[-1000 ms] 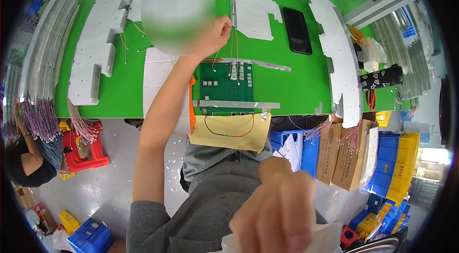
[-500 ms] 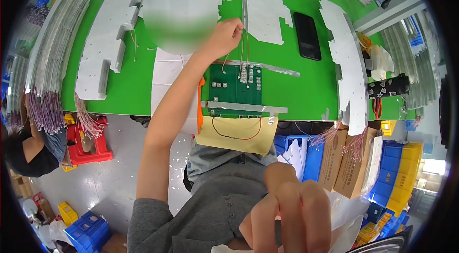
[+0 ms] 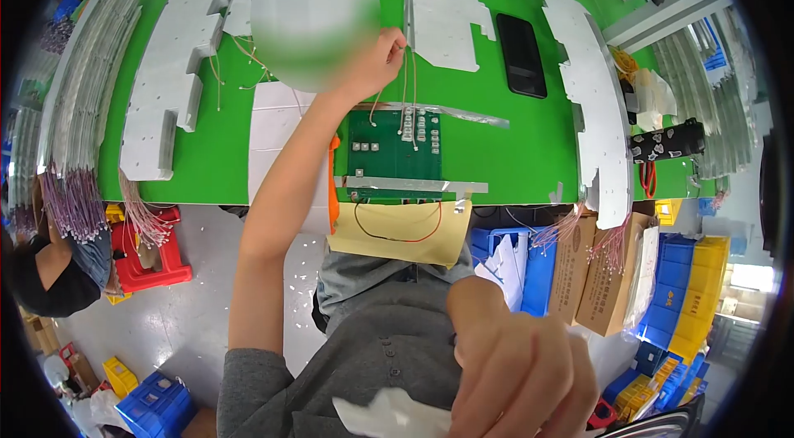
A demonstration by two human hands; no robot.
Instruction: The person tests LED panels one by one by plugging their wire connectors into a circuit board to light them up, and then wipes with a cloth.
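Observation:
My left hand (image 3: 379, 64) is closed in a pinch at the lower edge of a white notched panel (image 3: 442, 16), on thin wires (image 3: 404, 78) that hang down to a green circuit board (image 3: 385, 153). The board has small white connectors, with clear strips across its top and bottom. Close to the camera, at the lower right, my right hand (image 3: 525, 372) has its fingers curled; its fingertips are hidden. A crumpled white sheet (image 3: 393, 415) lies left of it, against the grey shirt. Yellow paper (image 3: 401, 244) with a red and a black wire over it hangs below the board.
A black phone (image 3: 521, 56) lies right of the panel. More white panels (image 3: 591, 103) flank the green table (image 3: 513, 157). Stacked strips (image 3: 95, 74) stand far left, near a seated person (image 3: 54, 272). Cardboard boxes (image 3: 608, 281) and blue and yellow bins (image 3: 699, 297) stand lower right. A blurred disc hides the upper middle.
The view has shifted slightly. My right hand has moved a little to the right, and the white sheet now shows to its left. My left hand stays pinched on the wires.

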